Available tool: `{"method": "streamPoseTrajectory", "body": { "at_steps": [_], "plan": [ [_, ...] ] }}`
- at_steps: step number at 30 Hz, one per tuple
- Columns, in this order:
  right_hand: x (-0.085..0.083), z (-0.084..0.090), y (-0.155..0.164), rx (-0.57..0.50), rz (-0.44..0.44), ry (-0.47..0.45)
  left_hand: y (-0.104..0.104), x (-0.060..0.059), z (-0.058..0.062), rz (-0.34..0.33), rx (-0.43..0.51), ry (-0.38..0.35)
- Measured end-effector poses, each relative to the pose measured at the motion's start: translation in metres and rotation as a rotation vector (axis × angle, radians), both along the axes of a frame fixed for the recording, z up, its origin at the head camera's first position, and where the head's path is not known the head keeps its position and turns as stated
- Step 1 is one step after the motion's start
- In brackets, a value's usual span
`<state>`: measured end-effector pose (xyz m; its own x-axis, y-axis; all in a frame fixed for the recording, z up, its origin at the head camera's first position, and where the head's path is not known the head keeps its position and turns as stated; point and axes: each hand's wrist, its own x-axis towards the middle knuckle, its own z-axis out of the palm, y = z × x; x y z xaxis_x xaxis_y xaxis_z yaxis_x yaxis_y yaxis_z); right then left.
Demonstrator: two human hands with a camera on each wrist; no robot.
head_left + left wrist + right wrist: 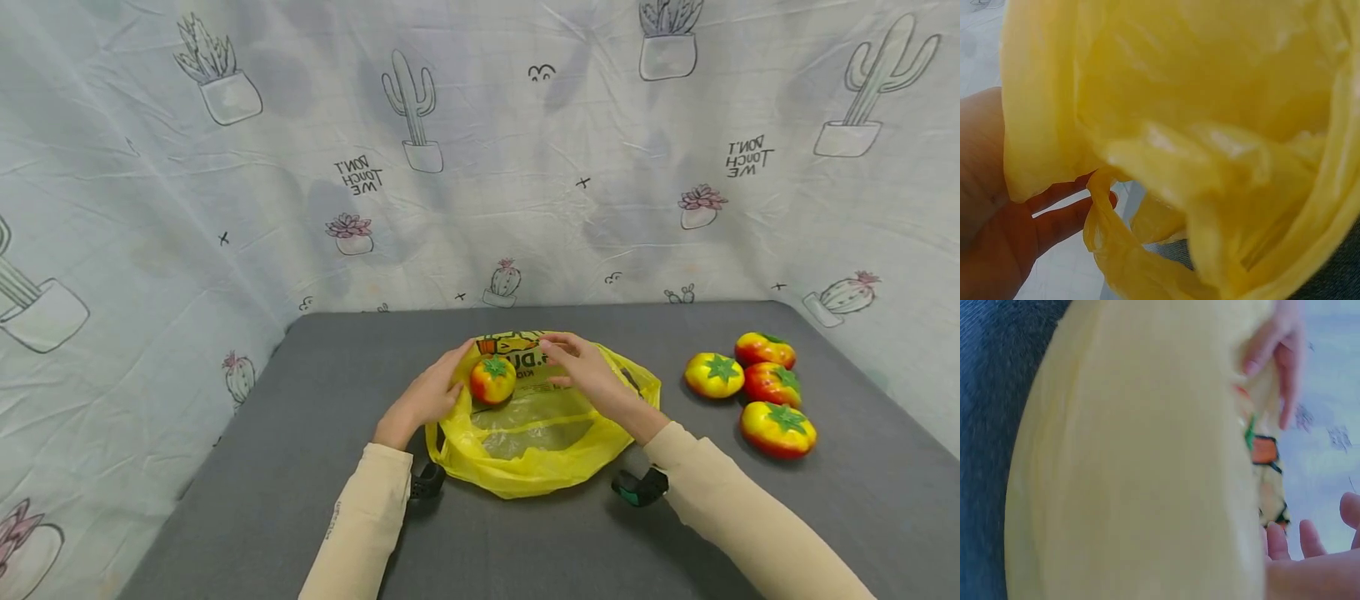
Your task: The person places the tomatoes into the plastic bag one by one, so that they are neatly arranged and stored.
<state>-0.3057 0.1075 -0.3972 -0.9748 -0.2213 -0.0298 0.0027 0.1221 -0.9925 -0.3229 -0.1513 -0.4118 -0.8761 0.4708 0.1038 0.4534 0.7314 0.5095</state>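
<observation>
Yellow bag (536, 442) lies mid-table (300, 467), mouth open toward the person; bare grey surface left of it and in front. Four tomatoes (757, 392) cluster well right of the bag, apart from it. A fifth tomato (492, 379) sits in the bag at its far left rim. Left hand (423, 400) rests on the bag's left edge just beside that tomato, fingers fairly straight. Right hand (588, 375) holds the far rim, fingers loosely bent; pinch unclear.
</observation>
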Motion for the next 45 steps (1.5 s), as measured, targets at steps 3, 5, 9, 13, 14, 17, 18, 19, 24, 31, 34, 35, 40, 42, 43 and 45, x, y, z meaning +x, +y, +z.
{"method": "streamPoseTrajectory", "body": {
  "at_steps": [3,5,9,13,14,17,18,19,24,31,34,35,40,42,43,45],
  "plan": [
    [0.002,0.004,0.014,-0.074,-0.002,-0.032,-0.001,0.001,0.001,0.000,-0.001,0.001],
    [0.003,0.007,0.022,-0.120,-0.007,-0.050,-0.001,0.001,0.001,0.010,-0.013,-0.004],
    [0.008,0.015,0.039,-0.194,-0.022,-0.072,-0.002,0.000,0.001,0.019,-0.023,-0.015],
    [0.016,0.026,0.059,-0.269,-0.052,-0.080,-0.002,-0.001,0.002,0.011,-0.018,-0.012],
    [0.018,0.028,0.065,-0.292,-0.058,-0.076,-0.002,-0.002,0.002,0.010,-0.018,-0.010],
    [0.023,0.032,0.082,-0.362,-0.057,-0.050,-0.003,-0.003,0.003,0.010,-0.016,-0.008],
    [0.025,0.033,0.088,-0.383,-0.054,-0.043,-0.003,-0.003,0.003,0.011,-0.015,-0.010],
    [0.027,0.034,0.093,-0.400,-0.051,-0.037,-0.003,-0.003,0.003,0.014,-0.018,-0.013],
    [0.036,0.035,0.122,-0.435,-0.067,-0.021,-0.003,-0.005,0.003,0.006,-0.023,-0.009],
    [0.050,0.035,0.163,-0.437,-0.078,-0.012,-0.001,-0.004,0.005,0.005,-0.032,-0.012],
    [0.055,0.034,0.182,-0.505,-0.063,-0.027,-0.001,-0.005,0.005,-0.002,-0.028,-0.017],
    [0.057,0.033,0.187,-0.535,-0.057,-0.035,-0.001,-0.005,0.005,-0.007,-0.027,-0.014],
    [0.063,0.028,0.213,-0.663,-0.037,-0.091,0.000,-0.005,0.004,-0.019,-0.024,0.001],
    [0.066,0.024,0.221,-0.689,-0.034,-0.105,0.000,-0.005,0.002,-0.019,-0.025,-0.002],
    [0.068,0.021,0.225,-0.697,-0.030,-0.106,0.000,-0.004,0.001,-0.021,-0.024,-0.002],
    [0.071,0.017,0.233,-0.697,-0.030,-0.102,-0.001,-0.004,0.000,-0.025,-0.022,-0.002]
  ]
}}
